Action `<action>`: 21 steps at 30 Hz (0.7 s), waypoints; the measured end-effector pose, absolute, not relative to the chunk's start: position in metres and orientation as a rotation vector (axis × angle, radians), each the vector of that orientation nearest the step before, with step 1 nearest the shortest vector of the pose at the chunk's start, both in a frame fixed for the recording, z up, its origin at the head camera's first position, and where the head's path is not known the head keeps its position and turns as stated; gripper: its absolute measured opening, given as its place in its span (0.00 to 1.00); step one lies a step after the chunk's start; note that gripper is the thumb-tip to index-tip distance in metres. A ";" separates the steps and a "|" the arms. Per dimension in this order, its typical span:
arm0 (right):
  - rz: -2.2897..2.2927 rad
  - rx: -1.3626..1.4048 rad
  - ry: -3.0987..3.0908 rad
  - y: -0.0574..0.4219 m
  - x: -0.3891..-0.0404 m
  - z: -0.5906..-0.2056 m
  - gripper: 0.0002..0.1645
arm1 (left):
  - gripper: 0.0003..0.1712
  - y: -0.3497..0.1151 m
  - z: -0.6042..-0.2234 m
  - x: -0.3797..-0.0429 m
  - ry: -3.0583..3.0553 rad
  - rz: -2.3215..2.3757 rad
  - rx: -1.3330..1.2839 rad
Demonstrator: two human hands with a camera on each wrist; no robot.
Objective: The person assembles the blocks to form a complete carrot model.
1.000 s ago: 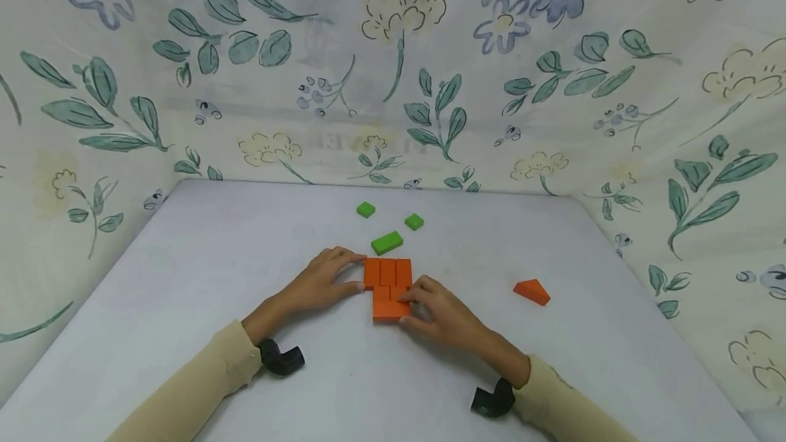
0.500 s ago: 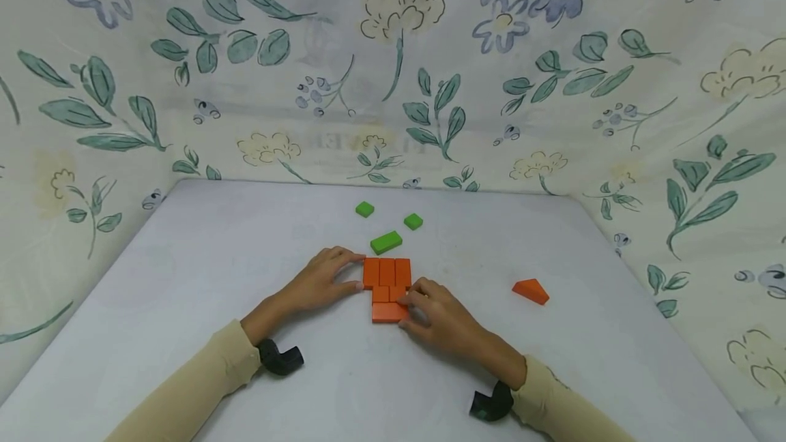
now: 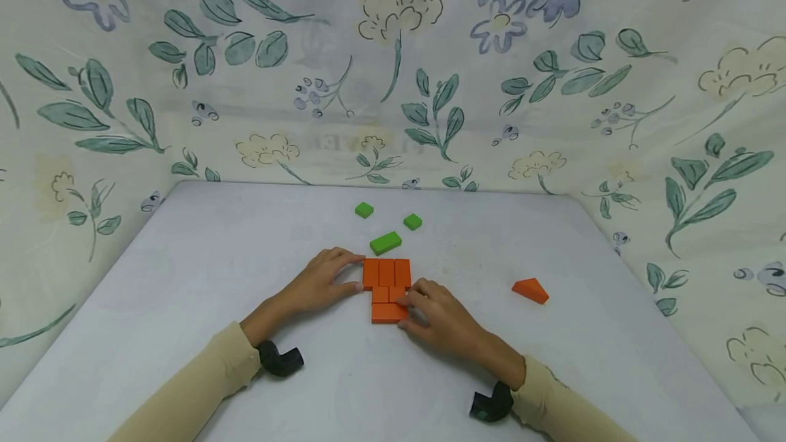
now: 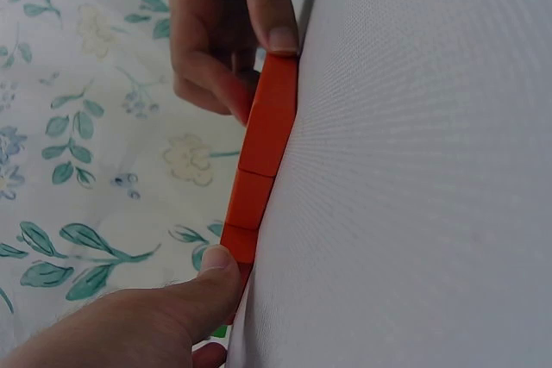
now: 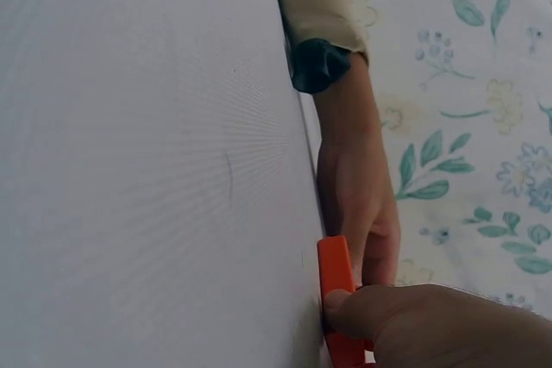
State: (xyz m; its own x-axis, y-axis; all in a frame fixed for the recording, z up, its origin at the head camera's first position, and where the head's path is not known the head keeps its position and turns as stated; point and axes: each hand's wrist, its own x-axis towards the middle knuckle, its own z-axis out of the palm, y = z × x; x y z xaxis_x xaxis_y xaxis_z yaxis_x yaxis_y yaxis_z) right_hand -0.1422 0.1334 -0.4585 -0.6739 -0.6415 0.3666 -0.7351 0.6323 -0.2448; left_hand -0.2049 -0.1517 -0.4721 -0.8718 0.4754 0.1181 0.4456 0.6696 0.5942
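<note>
Flat orange blocks lie fitted together in the head view. A back row of three upright blocks (image 3: 387,273) meets two smaller blocks (image 3: 381,295), with a wide front block (image 3: 385,314) nearest the person. My left hand (image 3: 314,283) rests on the table, its extended index finger and thumb touching the left edge of the back row. At the front right, my right hand (image 3: 445,317) pinches the wide block, curled fingers over its right end and thumb at its front edge. In the right wrist view the thumb presses the block's side (image 5: 335,258); the other fingertips are partly hidden.
A long green block (image 3: 385,243) and two small green blocks (image 3: 364,210), (image 3: 413,222) lie behind the orange ones. A loose orange wedge-shaped block (image 3: 531,290) sits to the right on the white table (image 3: 258,224). Floral cloth (image 3: 344,114) hangs around the table's sides.
</note>
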 end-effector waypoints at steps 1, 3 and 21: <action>0.558 1.122 -2.611 0.133 -0.142 -0.458 0.20 | 0.33 -0.152 -0.472 -0.205 2.827 0.988 0.783; 0.559 1.126 -2.606 0.133 -0.142 -0.459 0.20 | 0.32 -0.152 -0.472 -0.204 2.827 0.989 0.787; 0.883 0.974 -2.702 0.145 -0.148 -0.435 0.17 | 0.32 -0.152 -0.469 -0.202 2.822 0.994 0.787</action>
